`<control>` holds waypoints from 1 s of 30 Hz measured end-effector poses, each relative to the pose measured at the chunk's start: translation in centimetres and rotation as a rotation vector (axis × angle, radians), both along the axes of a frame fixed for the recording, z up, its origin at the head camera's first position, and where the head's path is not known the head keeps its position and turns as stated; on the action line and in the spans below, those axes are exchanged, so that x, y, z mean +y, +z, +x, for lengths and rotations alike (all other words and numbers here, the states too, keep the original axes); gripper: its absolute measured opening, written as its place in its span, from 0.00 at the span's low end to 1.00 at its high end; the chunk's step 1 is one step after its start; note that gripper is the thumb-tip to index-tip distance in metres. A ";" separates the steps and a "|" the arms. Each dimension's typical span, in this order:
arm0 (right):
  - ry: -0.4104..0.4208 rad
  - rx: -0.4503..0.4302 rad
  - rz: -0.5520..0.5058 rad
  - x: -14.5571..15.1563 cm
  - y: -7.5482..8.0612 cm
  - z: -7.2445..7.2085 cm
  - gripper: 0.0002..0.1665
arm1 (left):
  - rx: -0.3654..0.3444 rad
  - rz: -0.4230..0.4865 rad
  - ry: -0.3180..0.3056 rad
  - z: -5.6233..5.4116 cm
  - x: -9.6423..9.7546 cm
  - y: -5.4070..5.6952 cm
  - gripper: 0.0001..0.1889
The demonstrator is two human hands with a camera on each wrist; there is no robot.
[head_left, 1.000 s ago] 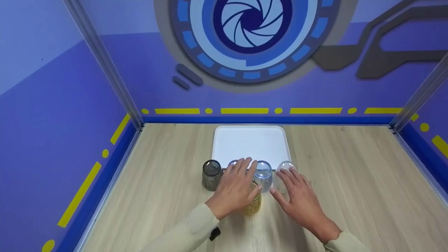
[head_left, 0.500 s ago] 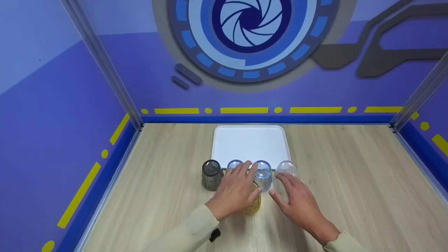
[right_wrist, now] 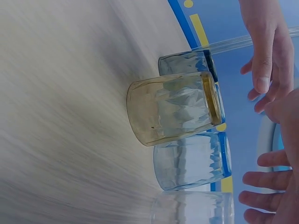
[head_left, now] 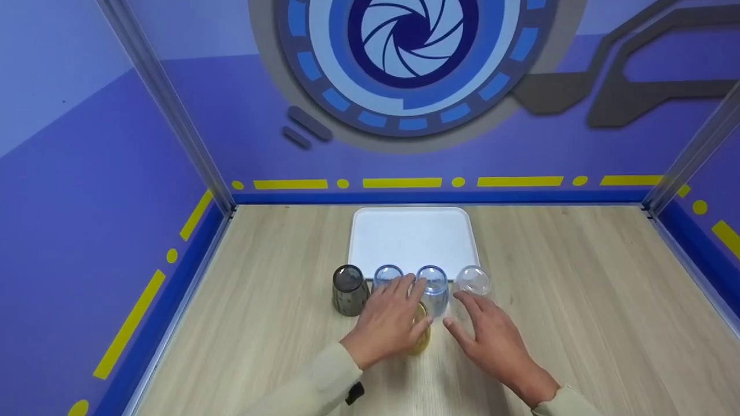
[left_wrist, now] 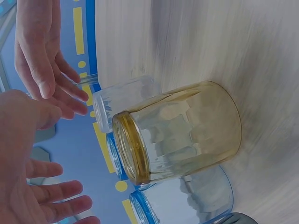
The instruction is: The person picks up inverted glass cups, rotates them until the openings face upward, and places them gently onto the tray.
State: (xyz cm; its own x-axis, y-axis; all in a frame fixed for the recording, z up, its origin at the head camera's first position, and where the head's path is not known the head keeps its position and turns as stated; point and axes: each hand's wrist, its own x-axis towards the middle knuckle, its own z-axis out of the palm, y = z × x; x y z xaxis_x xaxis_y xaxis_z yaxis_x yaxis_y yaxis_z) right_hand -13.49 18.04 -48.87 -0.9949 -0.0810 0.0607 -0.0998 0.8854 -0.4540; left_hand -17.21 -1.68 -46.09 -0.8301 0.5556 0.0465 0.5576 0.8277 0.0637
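Note:
Several glasses stand upside down on the table. In the head view a dark grey glass (head_left: 349, 292), two blue glasses, the left one (head_left: 387, 274) and the right one (head_left: 433, 289), and a clear glass (head_left: 473, 280) form a row. An amber glass (head_left: 423, 341) stands in front of them. My left hand (head_left: 386, 323) hovers above the amber glass, fingers extended, hiding part of it and the left blue glass. My right hand (head_left: 496, 345) hovers before the clear glass, fingers spread. Both wrist views show the hands above the glass tops, holding nothing.
A white tray (head_left: 414, 240) lies behind the row, its near edge close to the glasses. Purple-blue panels (head_left: 231, 127) with metal corner posts (head_left: 173, 110) enclose the wooden table (head_left: 578, 289) at the back and sides.
Both hands have drawn back slightly toward me, uncovering more of the left blue and clear glass tops. The glasses and tray keep their places.

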 end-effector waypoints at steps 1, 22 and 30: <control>-0.002 -0.003 0.000 0.0 0.0 0.0 0.36 | -0.001 0.006 -0.001 0.0 0.0 0.0 0.35; -0.004 -0.024 -0.017 -0.1 -1.0 0.3 0.35 | -0.011 0.013 -0.013 0.1 -0.2 -1.1 0.32; -0.012 -0.052 -0.019 -0.2 -1.4 0.4 0.36 | 0.022 -0.006 -0.020 0.1 -0.2 -1.6 0.32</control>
